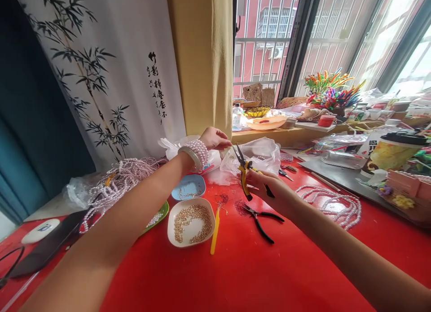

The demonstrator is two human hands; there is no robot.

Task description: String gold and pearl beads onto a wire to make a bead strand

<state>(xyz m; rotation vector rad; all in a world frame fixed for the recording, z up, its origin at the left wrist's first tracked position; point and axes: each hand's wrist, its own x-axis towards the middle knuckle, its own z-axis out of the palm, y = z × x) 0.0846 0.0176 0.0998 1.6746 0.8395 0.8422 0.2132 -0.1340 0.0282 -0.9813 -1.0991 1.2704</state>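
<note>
My left hand (214, 138) is raised above the table, with a pale bangle and strands of pink pearl beads round its wrist. Its thumb and fingertips are pinched together, and whatever they hold is too small to name. Close by on the right, my right hand (264, 182) grips yellow-and-black needle-nose pliers (244, 182). Their jaws point up and slightly left, a little apart, near the left fingertips. Under the hands lie black-handled pliers (260, 217), a yellow pen-like tool (215, 231) and a white dish (171, 235) of gold beads.
A blue dish (202, 186) and green dish (164, 211) with beads stand at left, beside heaped pearl strands (126, 182). More pearl strands (353, 211) lie at right. Plastic bags (262, 152) sit behind the hands. A patterned cup (392, 155) stands on the grey board (340, 175).
</note>
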